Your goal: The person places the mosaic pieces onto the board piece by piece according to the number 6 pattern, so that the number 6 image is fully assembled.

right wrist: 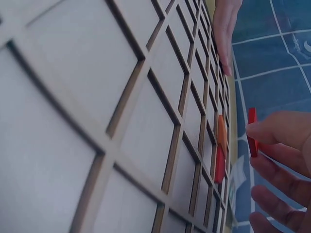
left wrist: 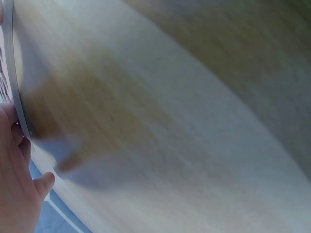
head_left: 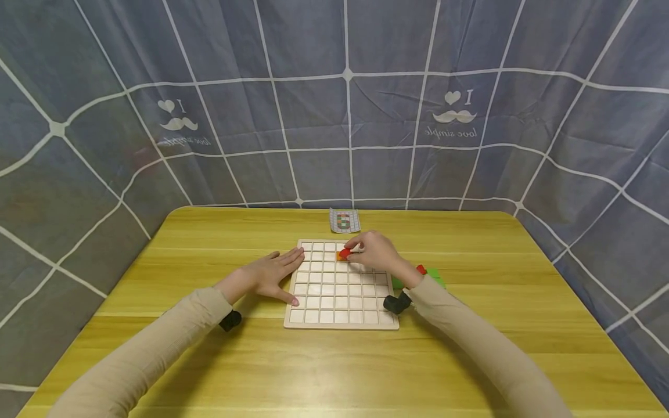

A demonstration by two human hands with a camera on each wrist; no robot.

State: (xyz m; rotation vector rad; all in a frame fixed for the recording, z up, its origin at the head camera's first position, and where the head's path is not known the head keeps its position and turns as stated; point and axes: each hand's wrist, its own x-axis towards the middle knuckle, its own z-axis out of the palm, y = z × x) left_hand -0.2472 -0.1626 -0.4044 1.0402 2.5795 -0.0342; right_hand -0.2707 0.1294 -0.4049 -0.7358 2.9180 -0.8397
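A pale wooden grid board [head_left: 326, 316] lies flat on the table. At its left side my left hand [head_left: 273, 276] rests with fingers spread, fingertips and thumb touching the edge. My right hand [head_left: 377, 252] is over the far part of the board. Between thumb and fingers it pinches a thin red tile [right wrist: 252, 132], held apart from the board in the right wrist view. Near that tile, an orange tile [right wrist: 221, 132] and another red tile [right wrist: 219, 165] sit in the far cells. The right hand partly covers these cells in the head view.
Behind the board lies a paper card [head_left: 344, 221] with a printed coloured pattern. Several green tiles [head_left: 435, 277] and a red one [head_left: 421, 269] lie right of the board, partly behind the right forearm. A grey-blue curtain [head_left: 319, 116] hangs behind the wooden table [head_left: 334, 371].
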